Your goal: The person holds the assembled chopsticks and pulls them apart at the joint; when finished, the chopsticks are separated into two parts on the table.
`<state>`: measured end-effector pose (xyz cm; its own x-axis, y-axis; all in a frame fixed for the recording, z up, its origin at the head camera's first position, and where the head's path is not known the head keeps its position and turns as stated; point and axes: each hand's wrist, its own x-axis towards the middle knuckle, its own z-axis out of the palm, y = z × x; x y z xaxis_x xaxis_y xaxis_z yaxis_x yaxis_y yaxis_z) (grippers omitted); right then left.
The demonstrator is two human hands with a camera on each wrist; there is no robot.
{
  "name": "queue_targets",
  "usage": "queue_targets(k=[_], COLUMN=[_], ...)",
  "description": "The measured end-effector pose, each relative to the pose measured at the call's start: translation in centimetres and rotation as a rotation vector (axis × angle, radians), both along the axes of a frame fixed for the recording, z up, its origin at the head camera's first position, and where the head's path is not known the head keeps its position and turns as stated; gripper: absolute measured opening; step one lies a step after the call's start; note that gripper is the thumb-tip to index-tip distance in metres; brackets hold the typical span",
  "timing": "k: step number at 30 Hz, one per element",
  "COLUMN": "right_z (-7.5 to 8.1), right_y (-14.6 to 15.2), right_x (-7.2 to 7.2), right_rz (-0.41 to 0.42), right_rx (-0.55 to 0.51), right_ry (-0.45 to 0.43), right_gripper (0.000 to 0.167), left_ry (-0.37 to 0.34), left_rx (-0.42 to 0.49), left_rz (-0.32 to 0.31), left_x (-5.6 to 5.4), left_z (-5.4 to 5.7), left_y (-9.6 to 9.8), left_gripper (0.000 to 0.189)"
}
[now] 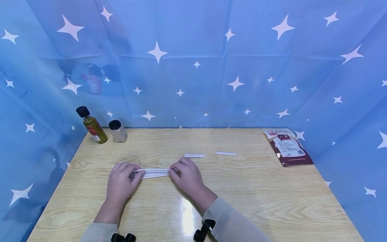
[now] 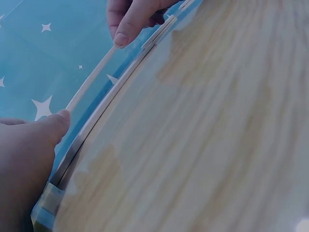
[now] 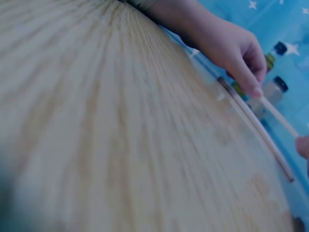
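Both hands hold one thin white stick (image 1: 157, 169) level between them, just above the table. My left hand (image 1: 122, 181) pinches its left end between thumb and fingers. At the other end, the thumb and fingertips of my right hand (image 1: 188, 176) pinch it. Under the held stick, more white sticks (image 1: 155, 175) lie side by side on the wood, with a dark end near the left hand. In the left wrist view the held stick (image 2: 91, 82) slants up from the left thumb to the right. The right wrist view shows it (image 3: 279, 117) raised above the lying sticks (image 3: 256, 126).
Behind the hands lie two short groups of white sticks, one left (image 1: 195, 155) and one right (image 1: 225, 153). At the back left stand an oil bottle (image 1: 96, 129) and a black-capped jar (image 1: 118, 131). A brown and white pouch (image 1: 288, 148) rests at the table's right edge.
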<state>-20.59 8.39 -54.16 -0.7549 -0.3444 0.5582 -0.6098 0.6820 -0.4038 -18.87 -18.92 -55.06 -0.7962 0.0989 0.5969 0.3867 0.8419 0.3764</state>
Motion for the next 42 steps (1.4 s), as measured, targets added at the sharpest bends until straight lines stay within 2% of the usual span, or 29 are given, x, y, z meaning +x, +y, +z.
queue_targets(k=[7, 11, 21, 32, 42], right_z=[-0.1, -0.1, -0.3, 0.1, -0.1], right_y=[0.7, 1.2, 2.8, 5.1, 7.6], right_x=[-0.2, -0.2, -0.2, -0.3, -0.6], right_rz=[0.009, 0.005, 0.008, -0.016, -0.046], right_rx=[-0.011, 0.004, 0.003, -0.022, -0.063], right_ry=[0.055, 0.057, 0.054, 0.037, 0.067], right_gripper=[0.011, 0.01, 0.011, 0.01, 0.01], left_ry=[0.02, 0.016, -0.056, -0.02, -0.016], left_rx=[-0.015, -0.019, -0.024, -0.019, -0.006], left_rz=[-0.009, -0.015, -0.013, -0.064, -0.091], left_x=[0.0, 0.1, 0.0, -0.9, -1.6], left_z=[0.2, 0.3, 0.1, 0.4, 0.3], left_y=[0.6, 1.1, 2.6, 4.7, 7.5], left_gripper=[0.025, 0.025, 0.025, 0.024, 0.024])
